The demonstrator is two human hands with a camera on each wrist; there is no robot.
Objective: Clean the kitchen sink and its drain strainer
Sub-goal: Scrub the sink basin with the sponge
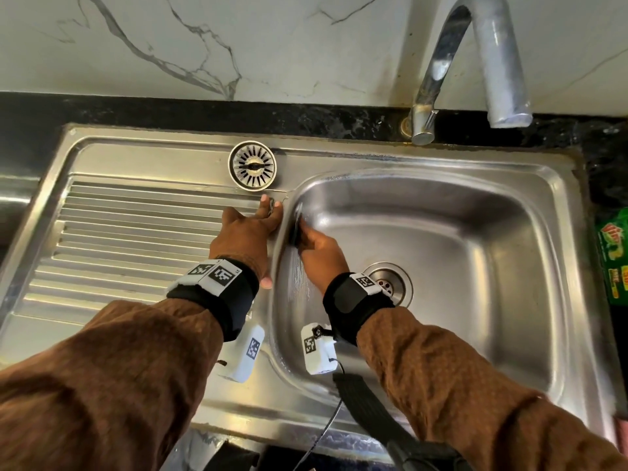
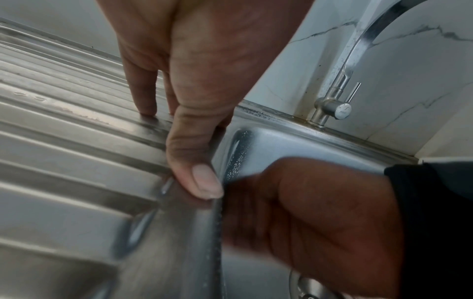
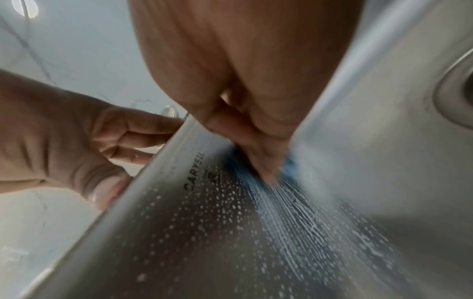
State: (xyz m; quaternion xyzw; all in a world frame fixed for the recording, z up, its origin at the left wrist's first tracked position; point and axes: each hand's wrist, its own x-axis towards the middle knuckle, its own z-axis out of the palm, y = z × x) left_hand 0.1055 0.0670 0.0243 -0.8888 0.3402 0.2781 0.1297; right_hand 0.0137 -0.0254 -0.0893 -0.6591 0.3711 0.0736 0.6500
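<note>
Right hand [image 1: 317, 253] grips dark scrubber [image 1: 296, 229] against soapy sink [image 1: 475, 266] wall; left hand [image 1: 246, 237] flat, fingers straight, on drainboard [image 1: 129, 232]; strainer [image 1: 252, 165] on rim.

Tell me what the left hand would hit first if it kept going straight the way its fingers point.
Probably the strainer. The left hand rests on the drainboard with its fingers aimed toward the back rim, and the strainer sits just beyond the fingertips, slightly left of their line.

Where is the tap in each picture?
Head: tap top right, behind the sink.
Left wrist: tap upper right, against the marble wall.
Right wrist: not in it.
Shared landmark: the sink wall the right hand scrubs.
</note>
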